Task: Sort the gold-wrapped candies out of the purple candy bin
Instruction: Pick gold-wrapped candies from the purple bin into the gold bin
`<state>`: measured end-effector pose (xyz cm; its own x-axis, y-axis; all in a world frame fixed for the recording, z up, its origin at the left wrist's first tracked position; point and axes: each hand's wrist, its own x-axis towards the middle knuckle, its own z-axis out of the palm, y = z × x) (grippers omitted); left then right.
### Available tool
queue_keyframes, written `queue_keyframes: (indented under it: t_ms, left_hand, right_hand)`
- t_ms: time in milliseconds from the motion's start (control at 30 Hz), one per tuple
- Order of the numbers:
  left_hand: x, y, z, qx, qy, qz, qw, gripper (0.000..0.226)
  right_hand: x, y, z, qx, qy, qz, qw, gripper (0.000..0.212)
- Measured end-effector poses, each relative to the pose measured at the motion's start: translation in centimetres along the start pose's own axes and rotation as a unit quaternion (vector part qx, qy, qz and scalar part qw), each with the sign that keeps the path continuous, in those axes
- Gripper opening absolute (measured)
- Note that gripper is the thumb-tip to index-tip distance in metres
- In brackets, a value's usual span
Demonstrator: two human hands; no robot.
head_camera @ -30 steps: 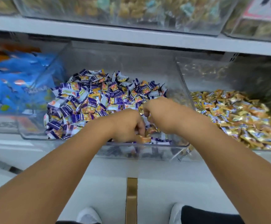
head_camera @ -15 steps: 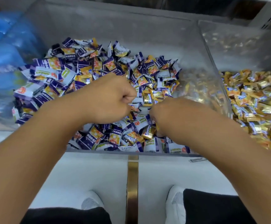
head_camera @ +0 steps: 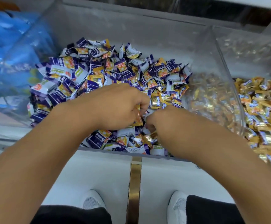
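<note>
A clear bin (head_camera: pixel 147 36) holds a heap of purple-and-white wrapped candies (head_camera: pixel 99 73) with a few gold-wrapped candies (head_camera: pixel 157 100) mixed in near its right front. My left hand (head_camera: pixel 115 105) is curled over the pile and grips gold-wrapped candies (head_camera: pixel 138 118) that stick out below its fingers. My right hand (head_camera: pixel 162 122) is curled knuckles-up just right of it, fingers dug into the candies at the bin's front; what they hold is hidden. The two hands almost touch.
A second clear bin (head_camera: pixel 223 50) to the right is full of gold-wrapped candies (head_camera: pixel 263 107). Blue packets (head_camera: pixel 10 50) fill the bin on the left. Below the white shelf front (head_camera: pixel 107 172) runs a floor with a brass strip (head_camera: pixel 134 188); my white shoes show there.
The view has dropped and closed in on the purple bin. My left hand shifted slightly right over the pile, with gold wrappers now showing under its fingers; my right hand stays dug in beside it.
</note>
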<state>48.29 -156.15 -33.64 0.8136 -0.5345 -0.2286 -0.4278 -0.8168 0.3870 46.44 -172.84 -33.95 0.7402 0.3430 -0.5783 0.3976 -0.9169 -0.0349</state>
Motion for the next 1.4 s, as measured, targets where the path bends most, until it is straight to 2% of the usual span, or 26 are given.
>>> queue_keyframes:
  t_ms: [100,200,267,367,433,533,600,667,700,800,900,1000,1067,1200,1300,1400]
  left_hand:
    - [-0.4,-0.3,-0.1,-0.016,-0.04,-0.01,0.999,0.031]
    - [-0.6,-0.8,-0.2,-0.102,-0.079,-0.052,0.99,0.036]
    - [-0.5,-0.7,-0.4,-0.138,-0.103,-0.079,0.982,0.034]
    - [-0.2,0.0,-0.3,-0.114,-0.132,-0.075,0.982,0.024]
    - [0.0,0.1,-0.2,-0.093,-0.131,-0.058,0.985,0.02]
    - [0.3,-0.3,-0.4,-0.119,-0.08,-0.066,0.987,0.015]
    - [0.5,-0.4,-0.3,-0.143,-0.036,-0.071,0.987,0.016]
    - [0.5,-0.1,-0.1,-0.157,-0.015,-0.041,0.987,0.01]
    - [0.5,0.1,0.2,-0.161,-0.016,-0.02,0.987,0.007]
    - [0.2,0.5,0.8,-0.123,-0.075,0.018,0.989,0.015]
    - [0.6,0.8,0.8,-0.04,-0.114,0.032,0.992,0.012]
    - [1.3,1.3,0.6,0.007,-0.139,0.028,0.99,0.013]
    - [1.6,1.1,0.7,-0.011,-0.123,0.028,0.992,0.011]
    - [0.7,-0.6,-0.1,-0.148,-0.013,0.016,0.989,0.015]
    - [-0.1,-1.7,-1.0,-0.173,0.072,0.018,0.982,0.021]
    - [-0.5,-2.4,-0.9,-0.182,0.092,0.003,0.979,0.025]
  right_hand:
    - [-0.6,0.5,0.1,0.045,-0.009,0.0,0.999,0.017]
    - [-1.3,0.2,-0.5,0.064,-0.026,-0.005,0.998,0.021]
    - [-1.2,-0.2,-0.8,0.11,-0.043,0.005,0.993,0.03]
    - [0.1,-0.9,-0.7,0.157,-0.045,0.058,0.985,0.045]
    - [1.1,-1.1,-0.5,0.144,-0.035,0.087,0.985,0.039]
    - [1.2,-0.4,-1.1,0.104,0.001,0.084,0.991,0.011]
    - [0.2,0.1,-2.5,0.102,0.032,0.088,0.99,0.03]
    - [-1.2,0.4,-4.0,0.111,0.07,0.089,0.987,0.039]
    - [-1.7,0.6,-4.4,0.122,0.087,0.087,0.985,0.043]
    - [-2.6,0.8,-5.1,0.102,0.12,0.069,0.985,0.054]
    - [-2.4,0.9,-5.5,-0.014,0.045,0.03,0.998,0.045]
    - [-1.9,0.2,-5.0,-0.114,-0.041,0.031,0.992,0.039]
    - [-1.1,-0.5,-3.9,-0.143,-0.064,0.042,0.987,0.039]
    - [0.3,-0.8,-2.3,-0.168,-0.068,0.044,0.982,0.015]
    - [0.1,-0.5,-3.2,-0.144,-0.091,0.004,0.985,0.035]
    - [-0.5,0.5,-4.4,-0.03,-0.04,-0.036,0.998,0.042]
